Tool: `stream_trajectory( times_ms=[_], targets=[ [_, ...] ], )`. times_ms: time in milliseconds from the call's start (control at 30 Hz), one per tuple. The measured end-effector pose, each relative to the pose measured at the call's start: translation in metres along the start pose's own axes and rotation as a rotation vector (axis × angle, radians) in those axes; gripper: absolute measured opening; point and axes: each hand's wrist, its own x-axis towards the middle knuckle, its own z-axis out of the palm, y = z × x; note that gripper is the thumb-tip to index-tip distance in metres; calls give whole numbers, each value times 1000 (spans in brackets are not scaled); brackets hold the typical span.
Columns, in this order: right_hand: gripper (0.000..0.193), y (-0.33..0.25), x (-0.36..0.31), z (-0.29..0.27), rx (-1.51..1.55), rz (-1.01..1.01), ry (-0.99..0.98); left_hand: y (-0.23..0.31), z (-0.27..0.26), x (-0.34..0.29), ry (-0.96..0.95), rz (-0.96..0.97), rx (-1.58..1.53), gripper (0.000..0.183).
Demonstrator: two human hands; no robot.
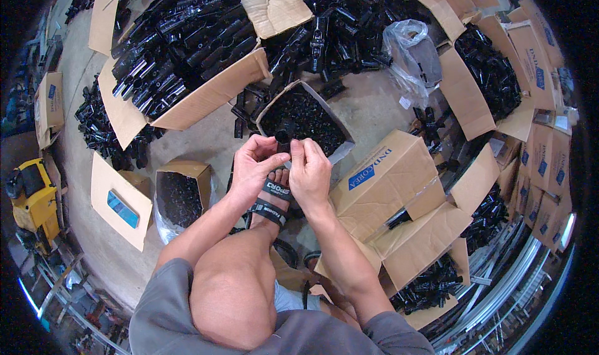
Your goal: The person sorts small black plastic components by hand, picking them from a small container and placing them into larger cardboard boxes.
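My left hand [254,162] and my right hand [311,169] meet in front of my raised knee, fingertips almost touching. A short black plastic piece [284,136] is pinched in the left fingers. The right thumb and fingers are closed against its right side; whatever lies between them is too small to make out. Just beyond both hands stands an open carton [340,153] holding many tiny black parts [309,114]. My sandalled foot [274,199] shows below the hands.
A large carton [215,93] full of long black plastic parts stands at the far left, with loose heaps around it. Left of my leg is a smaller box [198,171] of black bits, near a phone [123,209] on a cardboard flap. Several open cartons [390,174] crowd the right.
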Motion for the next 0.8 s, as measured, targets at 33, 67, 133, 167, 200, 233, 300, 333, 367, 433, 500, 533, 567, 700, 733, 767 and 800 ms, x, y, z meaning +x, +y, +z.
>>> stream_trajectory(
  times_ms=[33,67,133,167,200,233,300,333,367,433,500,533,567,700,733,767,800],
  targets=[
    [20,-1,1,-2,-87,14,-63,1,0,-1,-13,10,30,33],
    [20,-4,1,-5,-82,12,-64,2,-1,-1,-26,19,58,34],
    [19,-11,-1,-11,67,-54,43,0,-2,-1,-16,-14,-3,34],
    [19,-10,0,-11,71,-56,41,-1,-2,0,-10,-48,-67,34],
    [19,-6,0,-9,93,-89,11,-1,-3,0,-7,-47,-65,34],
    [20,0,0,-9,109,-119,-14,2,-1,-1,-1,-55,-67,33],
    [21,12,1,-7,-2,-225,-13,2,1,-2,0,-67,-71,33],
    [21,10,-1,-8,-17,-184,-60,1,-2,-3,-10,-69,-58,33],
    [20,9,-2,-8,-31,-144,-106,0,-5,-4,-21,-71,-45,33],
    [17,6,-1,-8,-26,-155,-63,-3,-8,-4,-13,-89,-47,32],
    [21,8,0,-6,97,-198,-19,-4,-9,-5,-6,-107,-49,32],
    [21,13,1,-5,97,-197,-16,-4,-8,-6,-11,-96,-40,32],
    [21,20,3,-5,28,-254,-52,-4,-7,-7,-15,-85,-31,31],
    [21,16,-1,-12,-141,-69,-229,-12,-9,-7,-55,-116,-31,31],
    [21,14,-3,-11,-141,-69,-229,-13,-8,-7,-53,-106,-44,31],
    [23,11,-5,-8,-35,-119,-132,-13,-8,-7,-51,-96,-57,31],
    [25,9,-6,-6,71,-169,-36,-14,-9,-7,-52,-96,-58,31]
  ],
)
